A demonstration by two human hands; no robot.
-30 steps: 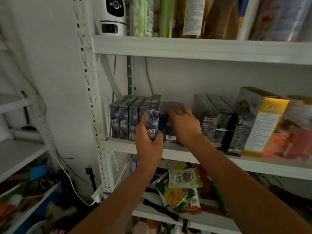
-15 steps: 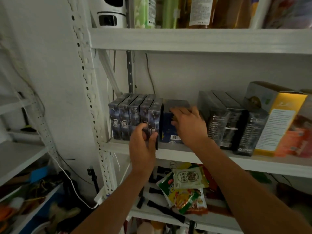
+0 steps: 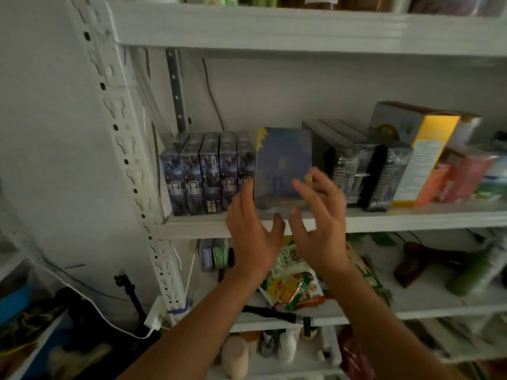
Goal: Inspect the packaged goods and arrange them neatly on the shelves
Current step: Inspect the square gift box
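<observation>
Here the blue box (image 3: 282, 165) stands upright, broad face outward

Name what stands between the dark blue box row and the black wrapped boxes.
One blue cardboard box with yellow-trimmed corners, its broad face turned forward, fills that gap; the head view shows it.

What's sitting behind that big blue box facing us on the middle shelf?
Above the blue box only the white back wall shows. The box itself hides the shelf space directly behind it.
</observation>
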